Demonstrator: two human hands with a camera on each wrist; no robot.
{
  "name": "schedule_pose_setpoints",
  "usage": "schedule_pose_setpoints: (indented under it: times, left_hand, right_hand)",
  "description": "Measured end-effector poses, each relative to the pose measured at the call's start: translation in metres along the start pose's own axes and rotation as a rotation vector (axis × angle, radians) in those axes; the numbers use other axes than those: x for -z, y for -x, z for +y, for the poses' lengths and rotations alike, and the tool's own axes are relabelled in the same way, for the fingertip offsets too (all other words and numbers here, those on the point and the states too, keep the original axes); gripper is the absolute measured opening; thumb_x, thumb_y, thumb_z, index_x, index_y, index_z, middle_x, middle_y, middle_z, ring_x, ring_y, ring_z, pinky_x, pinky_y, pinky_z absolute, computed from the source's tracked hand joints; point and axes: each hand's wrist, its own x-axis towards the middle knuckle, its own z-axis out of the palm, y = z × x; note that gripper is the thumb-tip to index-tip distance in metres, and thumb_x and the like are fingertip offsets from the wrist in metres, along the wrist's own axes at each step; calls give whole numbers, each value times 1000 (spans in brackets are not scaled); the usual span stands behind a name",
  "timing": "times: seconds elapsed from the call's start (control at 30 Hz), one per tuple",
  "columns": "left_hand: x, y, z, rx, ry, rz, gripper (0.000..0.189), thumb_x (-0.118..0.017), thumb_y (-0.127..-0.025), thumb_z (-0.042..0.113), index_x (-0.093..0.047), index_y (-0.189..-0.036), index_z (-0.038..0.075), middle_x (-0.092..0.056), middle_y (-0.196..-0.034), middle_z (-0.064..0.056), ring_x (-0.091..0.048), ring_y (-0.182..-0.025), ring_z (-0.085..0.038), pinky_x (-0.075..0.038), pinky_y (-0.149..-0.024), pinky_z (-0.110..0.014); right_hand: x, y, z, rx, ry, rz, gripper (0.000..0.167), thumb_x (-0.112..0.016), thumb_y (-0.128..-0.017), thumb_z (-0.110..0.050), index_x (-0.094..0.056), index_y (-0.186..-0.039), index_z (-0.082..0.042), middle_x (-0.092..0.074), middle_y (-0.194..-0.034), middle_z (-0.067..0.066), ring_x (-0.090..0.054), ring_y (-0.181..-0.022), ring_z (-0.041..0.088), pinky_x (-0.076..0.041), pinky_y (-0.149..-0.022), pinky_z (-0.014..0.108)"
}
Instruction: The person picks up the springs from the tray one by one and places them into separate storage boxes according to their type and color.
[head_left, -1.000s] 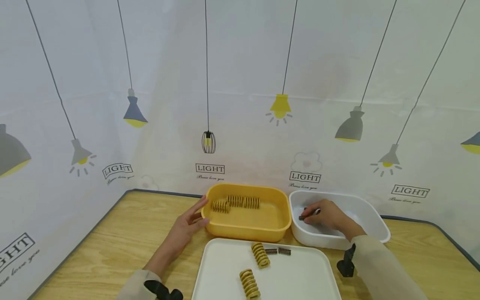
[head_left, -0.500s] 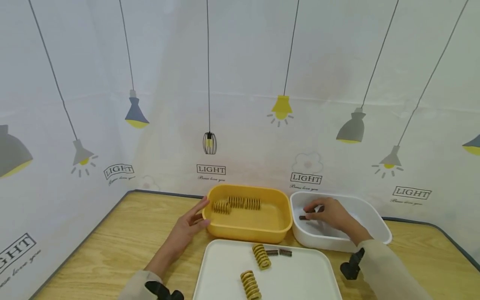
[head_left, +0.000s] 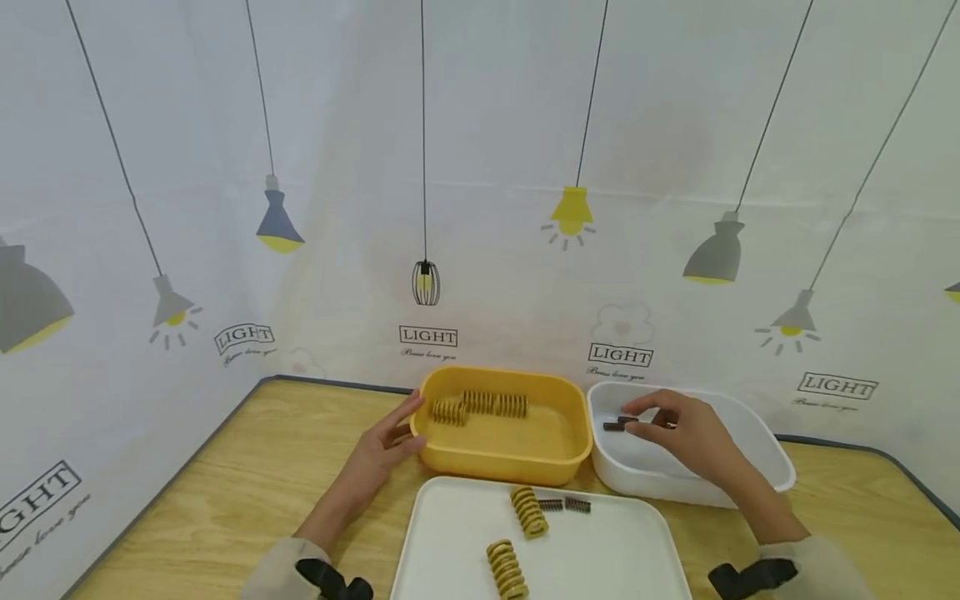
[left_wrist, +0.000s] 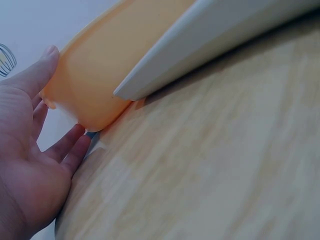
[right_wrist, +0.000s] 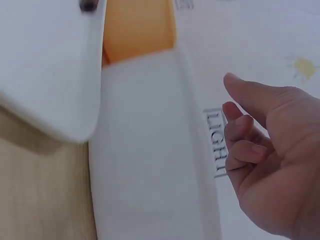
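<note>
My left hand (head_left: 375, 454) rests against the left end of the yellow bin (head_left: 498, 467), thumb and fingers fairly straight along its wall. In the left wrist view the thumb touches the rim and other fingers reach lower on the wall. Three yellow coil springs (head_left: 478, 402) lie inside this bin. Over the white bin (head_left: 675, 487) hovers my right hand (head_left: 693, 433), thumb and index finger apart, nothing between them. Its fingers are loosely bent in the right wrist view. Small dark springs (head_left: 613, 427) lie in the white bin beside the fingertips, partly hidden by the hand.
A white tray (head_left: 592, 558) in front carries two larger yellow springs (head_left: 507, 570) and two small dark springs (head_left: 577, 505). Both bins stand side by side behind it on the wooden table (head_left: 225, 492), near a lamp-printed backdrop (head_left: 510, 275).
My right hand has let go of a small dark spring in the white bin and drawn up and back, its fingertips parting. The left hand has stayed at the yellow bin.
</note>
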Motion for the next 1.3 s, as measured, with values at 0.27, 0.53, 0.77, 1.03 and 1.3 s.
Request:
schedule_pose_setpoints:
  times: [0.27, 0.53, 0.77, 1.03, 1.3]
  left_hand:
    - [0, 1, 0, 4, -6, 11, 54, -60, -95, 13, -42, -146, 22, -25, -154, 12, -42, -129, -29, -33, -108, -44]
    - [0, 6, -6, 22, -5, 10, 54, -59, -96, 14, -41, -147, 22, -25, -154, 12, -43, -129, -29, -35, -107, -42]
    - [0, 5, -5, 17, 6, 13, 54, -59, -96, 13, -42, -146, 21, -25, -154, 12, -42, -130, -29, -34, -107, -42]
    - [0, 2, 0, 7, -7, 1, 54, -59, -96, 13, -42, -146, 22, -24, -155, 12, -42, -129, -29, -34, -107, -41]
    - [0, -1, 1, 3, -5, -9, 55, -58, -96, 12, -41, -147, 22, -24, -155, 12, -41, -130, -30, -36, -106, -41]
  right_hand:
    - [-9, 34, -23, 68, -121, 75, 17, -74, -84, -26, -71, -100, -23, -63, -83, -7, -46, -53, 10, -38, -42, 24]
    - [-35, 54, -46, -25, -239, -64, 15, -74, -84, -26, -71, -96, -17, -59, -74, -1, -42, -50, 6, -37, -42, 23]
    - [-44, 55, -53, -108, -286, -289, 26, -72, -86, -31, -69, -104, -12, -59, -77, 5, -45, -51, 8, -41, -45, 23]
    - [-48, 57, -47, -111, -308, -332, 26, -72, -86, -27, -69, -106, -10, -66, -95, 7, -54, -56, 15, -45, -48, 25]
    - [-59, 57, -47, -113, -269, -274, 23, -73, -85, -23, -70, -104, -11, -67, -97, 3, -54, -52, 14, -42, -45, 23]
